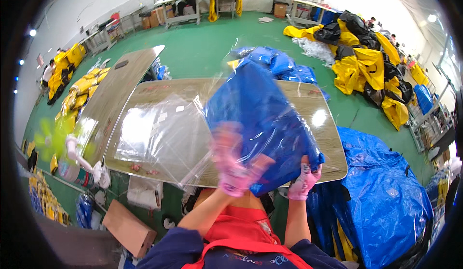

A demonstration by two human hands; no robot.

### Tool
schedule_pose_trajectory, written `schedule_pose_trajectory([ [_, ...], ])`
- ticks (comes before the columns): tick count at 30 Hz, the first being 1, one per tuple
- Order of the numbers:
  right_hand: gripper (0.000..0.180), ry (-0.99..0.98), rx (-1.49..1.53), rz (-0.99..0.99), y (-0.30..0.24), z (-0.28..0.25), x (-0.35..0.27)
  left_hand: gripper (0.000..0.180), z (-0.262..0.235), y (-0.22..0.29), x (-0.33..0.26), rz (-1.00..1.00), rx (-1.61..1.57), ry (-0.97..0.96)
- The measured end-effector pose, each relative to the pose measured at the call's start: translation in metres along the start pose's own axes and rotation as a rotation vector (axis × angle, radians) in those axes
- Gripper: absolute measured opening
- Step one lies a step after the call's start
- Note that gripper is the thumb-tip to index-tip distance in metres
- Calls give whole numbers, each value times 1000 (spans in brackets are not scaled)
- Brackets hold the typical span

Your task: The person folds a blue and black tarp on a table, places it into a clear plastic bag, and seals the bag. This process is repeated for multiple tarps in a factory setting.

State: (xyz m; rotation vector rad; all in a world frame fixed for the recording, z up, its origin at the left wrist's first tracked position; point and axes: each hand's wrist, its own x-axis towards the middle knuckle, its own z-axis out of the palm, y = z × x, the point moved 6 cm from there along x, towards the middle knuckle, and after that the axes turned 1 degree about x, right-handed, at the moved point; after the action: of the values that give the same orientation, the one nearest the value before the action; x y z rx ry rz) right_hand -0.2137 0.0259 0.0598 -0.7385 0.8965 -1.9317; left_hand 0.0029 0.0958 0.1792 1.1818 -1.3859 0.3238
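Gripping the lower right corner of a folded blue garment (pixel 263 119), the right hand (pixel 304 182) in its pink glove is closed around the fabric edge just above the near rim of the table (pixel 333 139). The left hand (pixel 231 165), also gloved in pink, is blurred; it sits against the garment's lower left side, and whether its fingers are pinching the cloth or the wrap I cannot tell. The garment stands tilted up between and above both hands, partly inside a clear plastic bag (pixel 226 71) whose mouth seems to face the hands.

It looks light and soft, a thin slick sheet material that would slump if let go, and the film around it is slippery and crinkly, so the folded bottom corners appear the surest hold.

Left of the left hand, a stack of empty clear bags (pixel 154 134) lies flat on the table. Right of the right hand, a large blue sack (pixel 386 192) bulges beside the table, seemingly stuffed with more blue and yellow pieces. Beyond the hands, more blue garments (pixel 282 64) lie heaped on the floor.
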Motion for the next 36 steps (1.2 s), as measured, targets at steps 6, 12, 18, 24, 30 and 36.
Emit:
schedule_pose_trajectory([
  [6,39,118,164,119,2,29,19,43,58,-59,-112,-1114,-780,-362],
  [12,33,-278,-93,-320,-97,71,42,47,6,-1,-97,-394,-565,-1055],
  [18,50,-980,-552,-1096,-174,155,-18,68,-13,37,108,373,-21,-687],
  [24,68,-379,-321,-524,-159,76,32,45,-41,-23,100,-195,-347,-467],
  [30,32,-284,221,252,-91,81,48,74,-11,-34,65,-226,-797,-166],
  [36,27,-237,17,11,-84,92,33,47,-27,-76,47,-683,-677,-20],
])
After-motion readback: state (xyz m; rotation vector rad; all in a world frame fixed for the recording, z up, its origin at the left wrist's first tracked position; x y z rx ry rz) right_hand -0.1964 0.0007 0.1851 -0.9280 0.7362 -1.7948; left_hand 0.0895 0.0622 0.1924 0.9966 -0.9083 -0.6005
